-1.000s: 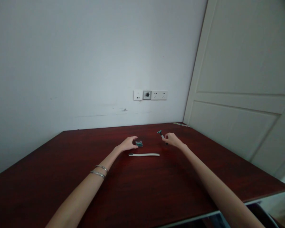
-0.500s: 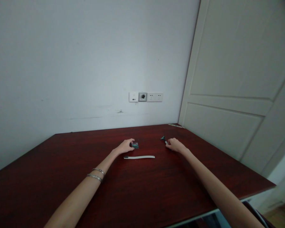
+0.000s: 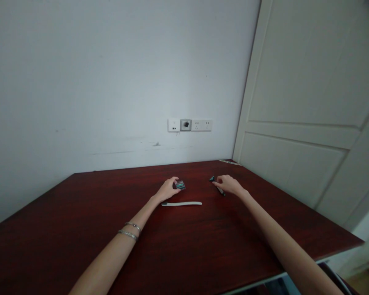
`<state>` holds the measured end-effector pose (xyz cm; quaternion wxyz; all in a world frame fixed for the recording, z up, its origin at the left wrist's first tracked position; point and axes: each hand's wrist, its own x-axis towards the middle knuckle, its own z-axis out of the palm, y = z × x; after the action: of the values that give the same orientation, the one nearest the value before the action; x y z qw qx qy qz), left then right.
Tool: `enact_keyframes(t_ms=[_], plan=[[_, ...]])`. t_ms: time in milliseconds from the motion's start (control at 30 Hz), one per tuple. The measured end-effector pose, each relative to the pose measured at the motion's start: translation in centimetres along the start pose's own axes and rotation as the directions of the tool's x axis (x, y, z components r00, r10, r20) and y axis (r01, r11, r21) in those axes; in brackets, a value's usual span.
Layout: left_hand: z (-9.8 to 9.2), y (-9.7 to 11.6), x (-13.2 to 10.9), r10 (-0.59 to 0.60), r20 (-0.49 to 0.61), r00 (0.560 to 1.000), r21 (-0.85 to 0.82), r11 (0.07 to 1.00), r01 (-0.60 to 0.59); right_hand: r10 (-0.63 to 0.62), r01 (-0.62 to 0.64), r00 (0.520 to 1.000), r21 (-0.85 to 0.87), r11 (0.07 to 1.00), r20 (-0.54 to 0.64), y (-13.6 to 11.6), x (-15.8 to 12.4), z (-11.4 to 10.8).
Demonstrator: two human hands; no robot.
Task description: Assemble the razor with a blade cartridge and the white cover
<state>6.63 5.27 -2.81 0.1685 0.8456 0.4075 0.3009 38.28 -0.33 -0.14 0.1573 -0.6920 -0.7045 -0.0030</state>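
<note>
Small clear-and-teal plastic cartridge case [image 3: 180, 185] sits at far centre of the dark red wooden table [image 3: 80, 229]. The left hand [image 3: 167, 189] has its grip closed on the case's left side. A slim white plastic strip [image 3: 181, 203] lies flat just nearer. To the right, a dark razor with teal head [image 3: 213, 180] rests on the table, with the right hand [image 3: 231, 185] grip closed over its handle.
</note>
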Motion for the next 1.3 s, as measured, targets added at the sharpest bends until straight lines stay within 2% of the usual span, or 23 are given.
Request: enact_keyframes(t_ms=[67, 167, 267, 367, 500, 633, 767, 933, 1000, 1133, 1200, 1300], plan=[[0.2, 1.0, -0.2, 0.031, -0.019, 0.999, -0.015, 0.999, -0.031, -0.122, 0.127, 0.992, 0.157, 0.979, -0.045, -1.0, 0.0, -0.1], [0.5, 2.4, -0.6, 0.077, -0.021, 0.997, -0.050, 0.996, -0.078, -0.308, 0.321, 0.947, 0.373, 0.871, -0.094, -3.2, -0.3, 0.2], [0.7, 3.6, -1.2, 0.112, -0.023, 0.993, -0.061, 0.992, -0.113, -0.415, 0.420, 0.902, 0.469, 0.777, -0.120, -5.6, -0.7, 0.2], [0.6, 4.5, -1.6, 0.158, -0.017, 0.987, -0.042, 0.986, -0.158, -0.503, 0.483, 0.859, 0.467, 0.740, -0.092, -7.7, -1.0, -0.3], [0.3, 5.3, -1.9, 0.196, -0.002, 0.981, 0.000, 0.981, -0.196, -0.577, 0.531, 0.817, 0.367, 0.764, 0.020, -9.2, -0.9, -1.0], [0.0, 5.8, -2.0, 0.200, 0.019, 0.980, 0.010, 0.980, -0.200, -0.551, 0.509, 0.832, 0.305, 0.805, 0.068, -9.6, -0.7, -0.9], [-0.1, 6.1, -2.1, 0.192, 0.029, 0.981, -0.023, 0.981, -0.192, -0.539, 0.488, 0.839, 0.334, 0.806, 0.073, -9.6, -0.7, -1.1], [-0.5, 5.7, -2.1, 0.195, -0.006, 0.981, -0.071, 0.978, -0.194, -0.494, 0.422, 0.866, 0.417, 0.805, 0.078, -7.4, -0.2, -2.6], [-0.8, 5.3, -2.0, 0.155, -0.007, 0.988, -0.057, 0.986, -0.155, -0.475, 0.397, 0.876, 0.433, 0.809, 0.084, -5.5, 0.5, -3.2], [-1.5, 4.4, -1.9, 0.078, 0.061, 0.995, -0.028, 0.997, -0.076, -0.379, 0.293, 0.917, 0.437, 0.851, 0.124, -0.4, 2.0, -3.7], [-2.0, 3.9, -1.8, 0.071, 0.075, 0.995, -0.021, 0.997, -0.069, -0.299, 0.219, 0.941, 0.388, 0.895, 0.159, 2.0, 2.5, -3.6], [-2.6, 2.9, -1.7, 0.073, 0.047, 0.996, -0.017, 0.997, -0.072, -0.222, 0.125, 0.942, 0.352, 0.928, 0.251, 4.8, 2.7, -3.2]])
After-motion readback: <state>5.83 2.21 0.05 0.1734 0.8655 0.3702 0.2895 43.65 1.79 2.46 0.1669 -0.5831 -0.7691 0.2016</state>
